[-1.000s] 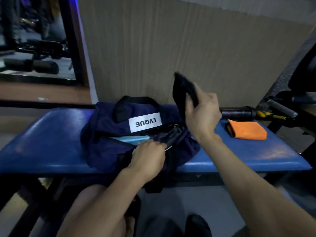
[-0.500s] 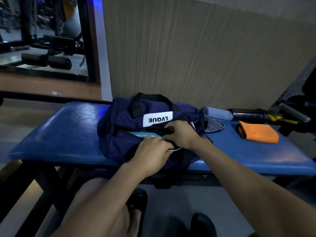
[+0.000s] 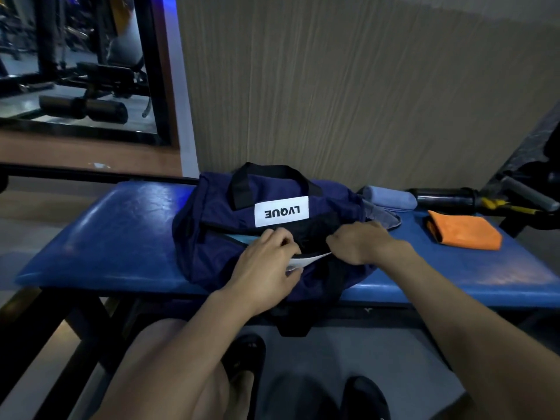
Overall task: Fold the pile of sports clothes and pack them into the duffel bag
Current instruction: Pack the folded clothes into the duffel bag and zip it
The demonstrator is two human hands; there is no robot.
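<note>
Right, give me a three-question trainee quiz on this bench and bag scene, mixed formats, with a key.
1. True or false: the orange cloth is already inside the duffel bag.
2. Multiple choice: where is the right hand? A) on the black bottle B) at the bag's opening, on the black garment C) on the rolled grey towel
3. Fill in: the left hand is on the near edge of the bag's ____.

Key: 1 false, it lies on the blue bench to the right of the bag; 2 B; 3 opening.
</note>
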